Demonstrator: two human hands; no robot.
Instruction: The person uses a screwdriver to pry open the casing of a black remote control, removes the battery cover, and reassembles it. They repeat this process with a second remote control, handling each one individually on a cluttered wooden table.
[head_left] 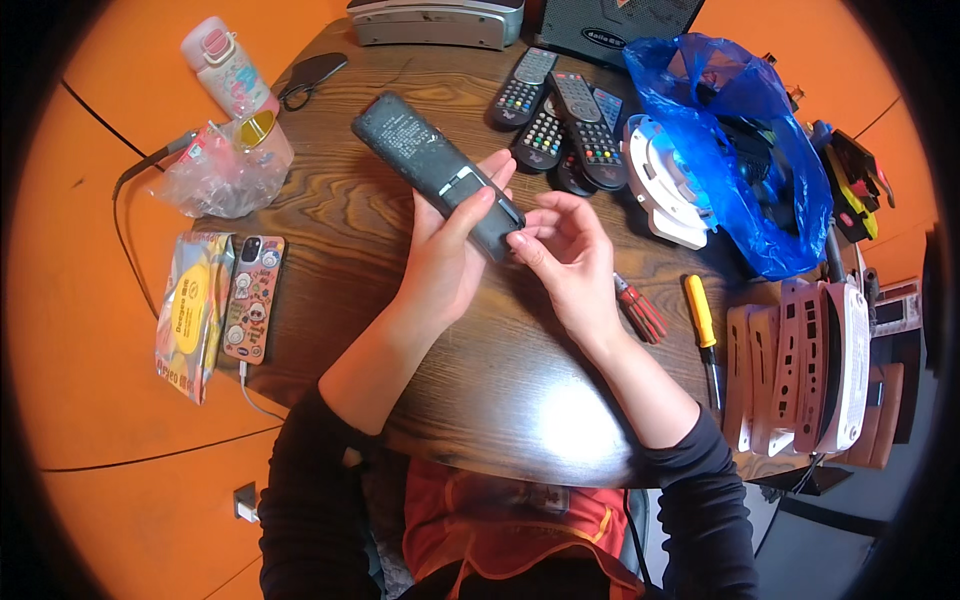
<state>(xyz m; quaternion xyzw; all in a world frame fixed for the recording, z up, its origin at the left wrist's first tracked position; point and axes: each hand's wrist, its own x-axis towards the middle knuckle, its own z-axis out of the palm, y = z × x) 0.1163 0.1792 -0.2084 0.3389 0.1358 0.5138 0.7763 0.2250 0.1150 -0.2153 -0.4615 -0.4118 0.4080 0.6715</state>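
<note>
Over the table I hold a black remote control [412, 146] with its back facing up, tilted from far left to near right. My left hand [446, 252] is closed round its lower half, the thumb lying across the back by the battery compartment. At the remote's near end, my right hand [574, 262] pinches the edge with curled fingers and thumb. Whether the battery cover there is loose, I cannot tell. Beyond my hands lies a pile of several other remote controls [589, 121], button side up.
At right are a blue plastic bag [779, 195], a white round plastic part [663, 185], a red-handled tool [641, 311], a yellow-handled screwdriver [699, 312] and stacked white device casings [800, 365]. At left are a phone [254, 300], a packet [191, 310] and a bottle [228, 68].
</note>
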